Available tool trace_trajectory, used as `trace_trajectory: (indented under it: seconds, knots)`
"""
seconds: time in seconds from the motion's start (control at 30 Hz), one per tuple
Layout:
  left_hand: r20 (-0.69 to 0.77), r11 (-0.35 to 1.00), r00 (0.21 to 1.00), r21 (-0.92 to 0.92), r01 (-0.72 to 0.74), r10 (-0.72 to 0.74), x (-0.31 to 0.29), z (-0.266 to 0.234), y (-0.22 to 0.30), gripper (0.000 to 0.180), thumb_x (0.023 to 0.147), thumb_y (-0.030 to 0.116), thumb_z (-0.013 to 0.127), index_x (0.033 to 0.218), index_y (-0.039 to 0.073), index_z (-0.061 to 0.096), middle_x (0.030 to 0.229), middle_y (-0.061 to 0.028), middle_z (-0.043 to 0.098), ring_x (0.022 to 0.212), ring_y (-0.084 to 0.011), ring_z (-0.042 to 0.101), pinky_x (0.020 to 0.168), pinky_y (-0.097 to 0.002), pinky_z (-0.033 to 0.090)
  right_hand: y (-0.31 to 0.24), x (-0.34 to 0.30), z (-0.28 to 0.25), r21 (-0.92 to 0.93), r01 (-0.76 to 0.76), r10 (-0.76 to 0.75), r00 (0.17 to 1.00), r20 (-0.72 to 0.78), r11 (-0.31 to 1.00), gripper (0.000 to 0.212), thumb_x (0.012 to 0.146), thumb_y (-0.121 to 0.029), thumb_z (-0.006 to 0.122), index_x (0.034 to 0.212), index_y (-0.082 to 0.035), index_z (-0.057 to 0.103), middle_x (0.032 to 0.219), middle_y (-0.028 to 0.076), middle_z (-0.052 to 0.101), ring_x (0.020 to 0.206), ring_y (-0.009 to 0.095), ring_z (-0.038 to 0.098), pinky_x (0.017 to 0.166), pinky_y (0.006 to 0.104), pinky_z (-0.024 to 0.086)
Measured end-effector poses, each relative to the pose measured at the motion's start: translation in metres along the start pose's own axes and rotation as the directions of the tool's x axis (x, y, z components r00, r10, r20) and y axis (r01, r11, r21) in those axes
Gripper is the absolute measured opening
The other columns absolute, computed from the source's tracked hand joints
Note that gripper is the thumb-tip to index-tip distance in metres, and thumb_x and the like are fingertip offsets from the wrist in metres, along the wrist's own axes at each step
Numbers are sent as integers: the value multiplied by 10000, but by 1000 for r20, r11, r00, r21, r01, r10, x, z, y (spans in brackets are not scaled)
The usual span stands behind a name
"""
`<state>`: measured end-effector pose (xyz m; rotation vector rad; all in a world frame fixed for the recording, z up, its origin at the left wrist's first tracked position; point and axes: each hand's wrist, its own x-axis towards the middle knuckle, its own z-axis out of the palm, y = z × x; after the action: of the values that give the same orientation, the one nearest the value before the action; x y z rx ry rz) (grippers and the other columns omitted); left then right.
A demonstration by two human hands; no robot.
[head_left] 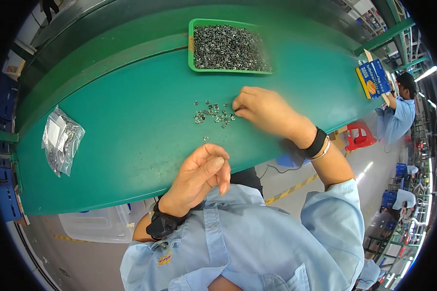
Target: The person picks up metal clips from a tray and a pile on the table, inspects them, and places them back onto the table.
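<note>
Several small shiny metal parts [213,112] lie in a loose scatter on the green tabletop [126,126]. My right hand [267,110] reaches over their right edge, thumb and fingertips pinched together; what sits in the pinch, if anything, is too small to make out. A single metal part [206,138] lies apart from the rest, just above my left hand [199,174]. That hand hovers at the near edge with its fingers curled and the thumb laid against them. Its palm is mostly hidden, so any contents cannot be made out.
A green tray [191,48] full of similar metal parts stands at the back. At the left lies a clear plastic bag [62,140] of parts. A blue box [374,78] stands at the far right, near a seated co-worker [400,116] and a red stool [359,136].
</note>
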<state>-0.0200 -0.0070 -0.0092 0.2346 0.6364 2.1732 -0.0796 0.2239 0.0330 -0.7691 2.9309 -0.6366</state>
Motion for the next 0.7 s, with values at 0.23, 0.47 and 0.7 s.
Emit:
trace_trajectory:
  seconds: [0.23, 0.47, 0.7]
  knots:
    - [-213, 983, 971, 167, -70, 106, 3, 16, -5, 195, 981, 172, 430, 1094, 31, 504, 827, -85, 582, 605, -154, 562, 540, -286, 461, -41, -38, 8, 333, 40, 66, 951, -303, 942, 172, 747, -34, 686, 888, -52, 590, 863, 80, 595, 800, 253, 595, 685, 339, 485]
    - [-239, 955, 959, 284, -82, 154, 3, 24, -14, 209, 980, 189, 443, 1074, 19, 520, 882, -94, 600, 633, -138, 563, 541, -262, 456, -66, -55, 39, 348, 187, 17, 862, -507, 919, 242, 697, 12, 721, 881, -62, 583, 877, 81, 609, 814, 245, 598, 671, 324, 489]
    - [-249, 940, 961, 340, -28, 118, -2, 24, -13, 214, 973, 215, 472, 1050, 25, 536, 874, -53, 612, 636, -90, 548, 546, -227, 435, -70, -64, 45, 307, 187, 0, 854, -520, 933, 240, 704, -2, 721, 894, -66, 590, 881, 76, 610, 822, 243, 602, 673, 324, 491]
